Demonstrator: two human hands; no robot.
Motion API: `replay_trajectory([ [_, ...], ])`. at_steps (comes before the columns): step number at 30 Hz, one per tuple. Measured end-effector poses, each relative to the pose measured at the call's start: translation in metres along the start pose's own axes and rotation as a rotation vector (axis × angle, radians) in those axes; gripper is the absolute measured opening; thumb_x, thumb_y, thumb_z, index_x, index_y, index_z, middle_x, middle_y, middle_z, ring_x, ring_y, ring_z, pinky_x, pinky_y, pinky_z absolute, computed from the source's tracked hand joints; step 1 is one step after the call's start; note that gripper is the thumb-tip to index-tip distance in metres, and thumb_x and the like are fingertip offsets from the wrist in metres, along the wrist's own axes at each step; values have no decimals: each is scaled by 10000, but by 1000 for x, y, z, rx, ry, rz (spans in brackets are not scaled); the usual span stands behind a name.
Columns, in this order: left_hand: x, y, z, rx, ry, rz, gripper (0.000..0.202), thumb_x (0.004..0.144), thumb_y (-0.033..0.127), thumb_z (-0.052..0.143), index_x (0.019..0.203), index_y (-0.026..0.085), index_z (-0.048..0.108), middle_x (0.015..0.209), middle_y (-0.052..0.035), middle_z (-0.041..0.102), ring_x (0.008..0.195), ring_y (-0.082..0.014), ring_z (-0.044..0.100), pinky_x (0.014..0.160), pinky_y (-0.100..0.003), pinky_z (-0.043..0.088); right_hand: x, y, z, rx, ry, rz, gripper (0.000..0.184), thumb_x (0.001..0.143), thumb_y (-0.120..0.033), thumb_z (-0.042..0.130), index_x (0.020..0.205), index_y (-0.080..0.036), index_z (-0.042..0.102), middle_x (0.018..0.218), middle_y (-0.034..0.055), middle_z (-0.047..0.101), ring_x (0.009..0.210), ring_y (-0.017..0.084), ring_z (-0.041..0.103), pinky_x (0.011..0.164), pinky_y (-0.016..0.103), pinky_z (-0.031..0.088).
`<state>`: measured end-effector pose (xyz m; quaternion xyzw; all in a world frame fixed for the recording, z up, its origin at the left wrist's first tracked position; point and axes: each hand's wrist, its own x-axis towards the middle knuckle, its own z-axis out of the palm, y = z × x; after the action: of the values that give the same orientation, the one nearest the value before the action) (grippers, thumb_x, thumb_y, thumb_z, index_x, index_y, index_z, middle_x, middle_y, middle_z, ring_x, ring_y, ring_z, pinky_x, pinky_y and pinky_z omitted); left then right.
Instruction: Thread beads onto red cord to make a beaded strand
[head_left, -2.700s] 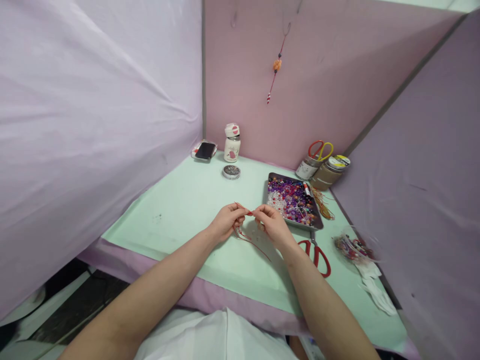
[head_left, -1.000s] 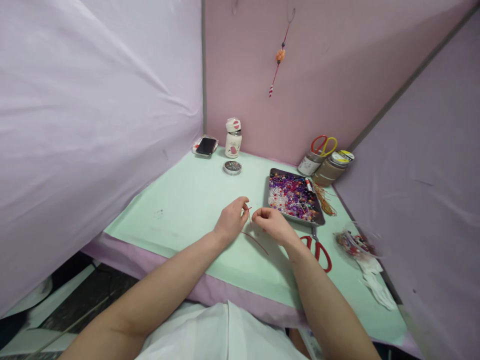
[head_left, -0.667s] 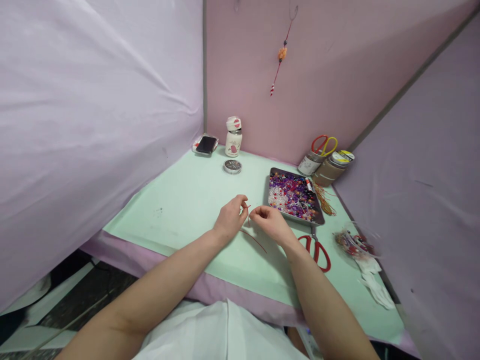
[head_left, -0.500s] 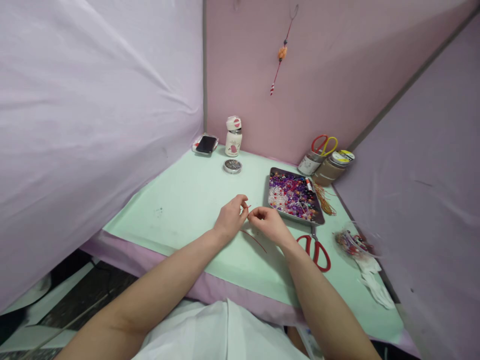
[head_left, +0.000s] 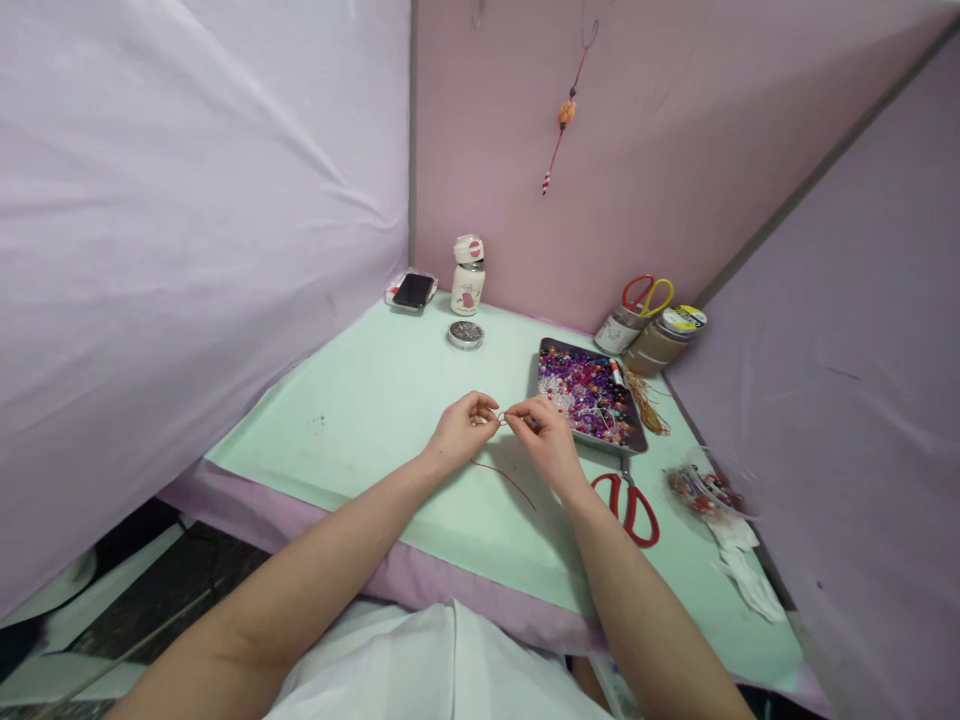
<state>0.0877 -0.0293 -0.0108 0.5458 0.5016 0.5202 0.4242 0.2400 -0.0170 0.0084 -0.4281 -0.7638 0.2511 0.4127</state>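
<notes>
My left hand (head_left: 459, 434) and my right hand (head_left: 547, 445) meet fingertip to fingertip just above the mint green table top (head_left: 360, 410). Both pinch a thin red cord (head_left: 510, 478). The cord's loose end trails back over the table towards me, between my wrists. Right beside my right hand stands a metal tray (head_left: 628, 438) filled with purple, pink and clear beads.
Red scissors (head_left: 630, 505) lie behind my right wrist. A bag of beads (head_left: 705, 490) and white gloves (head_left: 742, 575) are at the right. Jars with scissors (head_left: 637, 315), a small bottle (head_left: 466, 275), a round tin (head_left: 465, 334) and a phone (head_left: 412, 290) line the back. A beaded tassel (head_left: 564, 112) hangs on the pink wall.
My hands have closed together from a small gap, and both now pinch the cord at one point. The cord's tail lies a little flatter on the table.
</notes>
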Motion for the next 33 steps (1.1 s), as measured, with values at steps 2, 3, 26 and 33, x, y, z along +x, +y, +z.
replay_trajectory([
  [2,0,1,0,-95,-22,-49,245,681,243,643,905,163,584,737,-8,601,651,-102,548,596,-230,441,0,1,0,-4,-9,8,163,821,-312,538,756,-201,638,794,43,573,746,170,507,709,305,400],
  [3,-1,2,-1,-140,-32,-72,265,681,262,651,919,164,587,732,-4,595,620,-92,533,567,-219,432,0,2,1,-4,-9,15,162,818,-314,542,759,-201,643,799,44,577,741,170,507,709,307,402],
  [26,2,12,-8,-551,-76,-218,461,579,285,784,959,148,561,739,-10,597,489,-26,411,428,-171,239,2,7,4,87,-112,215,178,735,-327,549,710,-170,630,692,22,622,654,148,521,658,277,410],
  [33,2,13,-9,-591,-20,-213,471,548,280,803,933,144,568,747,-6,593,504,-25,421,435,-172,252,-1,7,8,126,-186,226,180,724,-318,534,709,-165,627,695,20,619,658,146,521,645,268,414],
])
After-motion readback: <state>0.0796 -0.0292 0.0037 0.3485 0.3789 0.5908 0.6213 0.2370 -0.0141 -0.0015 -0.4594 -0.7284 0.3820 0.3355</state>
